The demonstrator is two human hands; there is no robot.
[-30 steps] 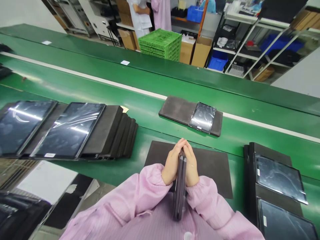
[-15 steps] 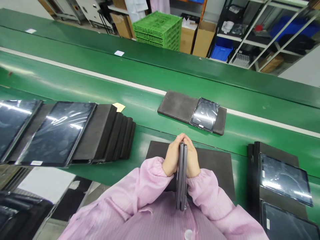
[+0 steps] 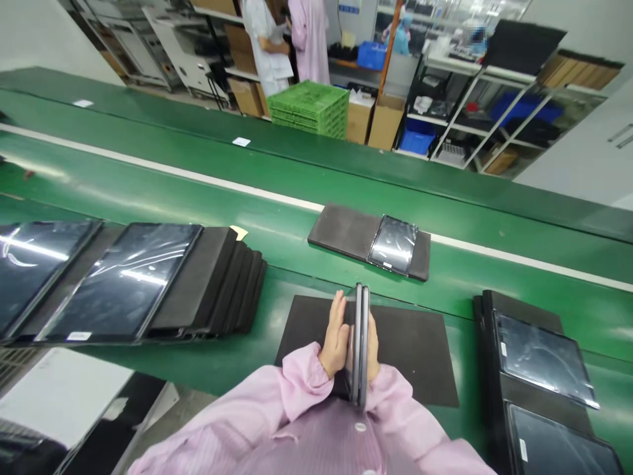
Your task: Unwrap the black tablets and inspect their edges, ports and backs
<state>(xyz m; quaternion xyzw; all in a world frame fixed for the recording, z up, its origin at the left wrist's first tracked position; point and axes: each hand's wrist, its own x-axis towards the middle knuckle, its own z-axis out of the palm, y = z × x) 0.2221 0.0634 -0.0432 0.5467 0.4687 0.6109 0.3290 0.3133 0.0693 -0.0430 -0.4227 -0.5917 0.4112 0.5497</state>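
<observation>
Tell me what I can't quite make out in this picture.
All in the head view:
- Right hand: mostly hidden behind the held devices.
- Leftmost screen: cut off by the left edge.
- Bottom-right screen: cut off by the bottom edge.
- White screen label: any print is too small to read.

The camera on the head looks forward and down, near above left hand and right hand, toward far shelves.
</observation>
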